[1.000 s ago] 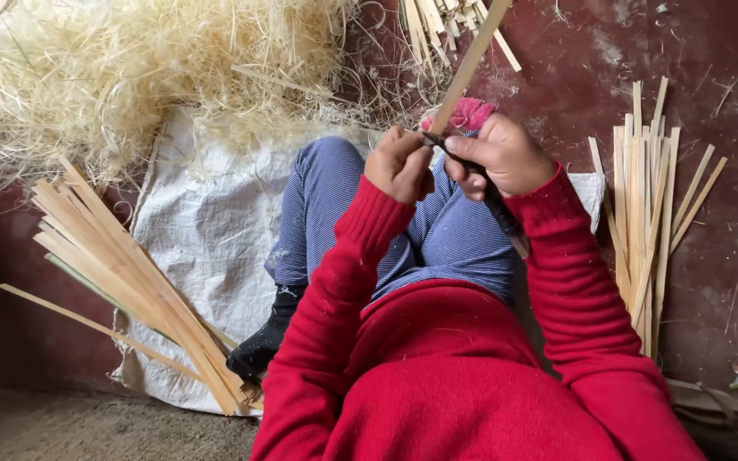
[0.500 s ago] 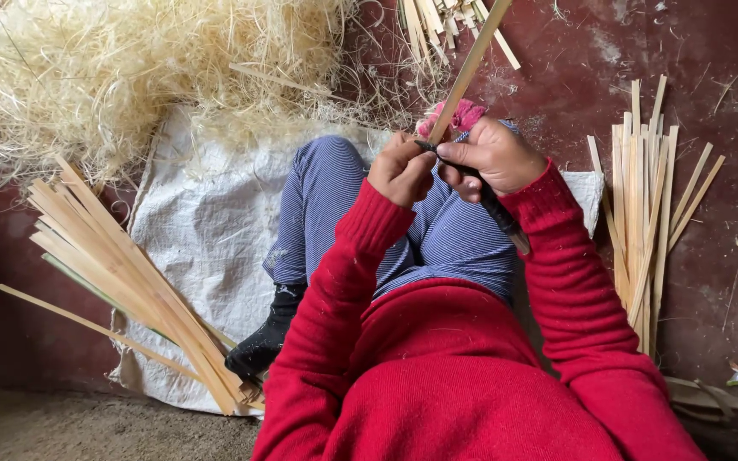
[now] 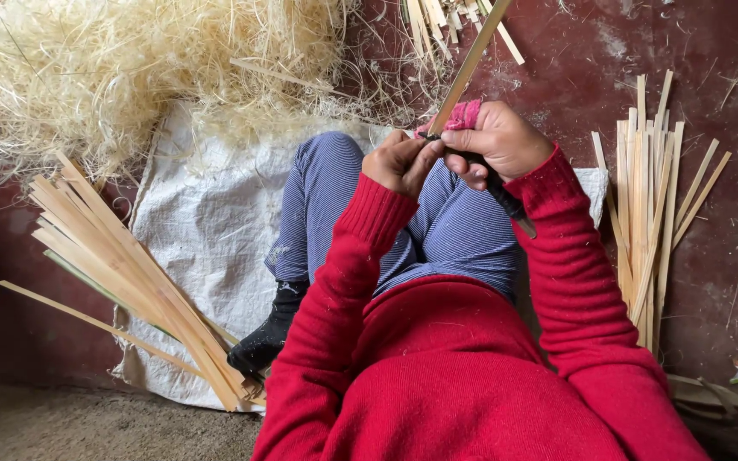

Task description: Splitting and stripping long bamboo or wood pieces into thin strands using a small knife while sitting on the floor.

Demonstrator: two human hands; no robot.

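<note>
1. Head view: the left hand (image 3: 399, 162) pinches a bamboo strip (image 3: 470, 64) that slants up over the knees, steadying it.
2. The right hand (image 3: 497, 141), grip closed around a knife (image 3: 506, 201), sets its blade against the strip.
3. Cut strips (image 3: 651, 196) lie sorted alongside on the floor (image 3: 711, 256).

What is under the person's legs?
A white woven sack lies spread on the dark red floor, under the legs. The part beneath the legs and body is covered, so anything there is hidden.
</note>
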